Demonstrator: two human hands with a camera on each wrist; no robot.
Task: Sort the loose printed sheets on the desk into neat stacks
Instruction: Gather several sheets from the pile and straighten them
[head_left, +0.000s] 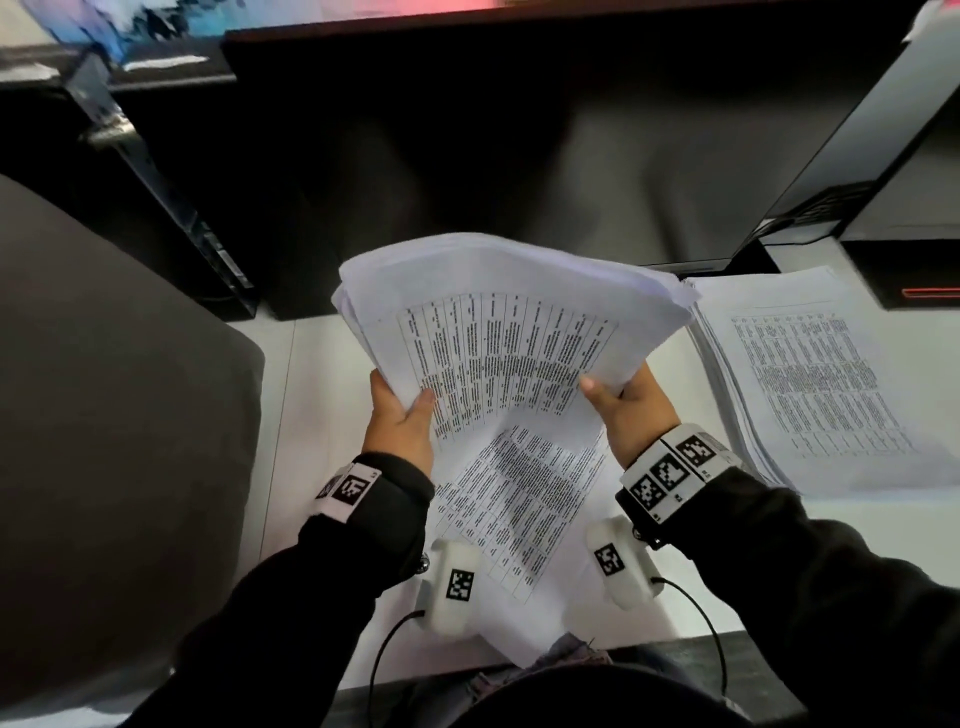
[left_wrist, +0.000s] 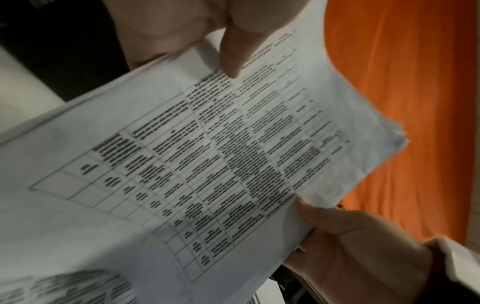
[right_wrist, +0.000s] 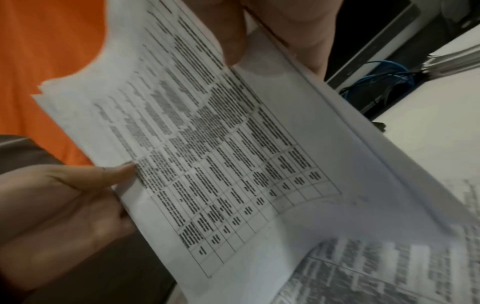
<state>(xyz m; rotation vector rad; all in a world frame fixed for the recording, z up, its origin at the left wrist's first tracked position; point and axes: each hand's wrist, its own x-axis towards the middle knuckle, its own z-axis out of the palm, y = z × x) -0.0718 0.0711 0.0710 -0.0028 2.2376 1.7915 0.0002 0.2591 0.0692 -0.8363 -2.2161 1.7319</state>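
Note:
A thick bundle of printed sheets with table text is raised off the white desk, its far end tilted up. My left hand grips its near left edge, thumb on top. My right hand grips the near right edge the same way. The left wrist view shows the bundle under my left thumb; the right wrist view shows it under my right thumb. A loose printed sheet lies skewed on the desk below the bundle. A squared stack of sheets lies to the right.
A dark grey cushioned seat back fills the left side. A tilted monitor and a black box with a red stripe stand at the back right, behind the stack. Blue cables run behind the desk.

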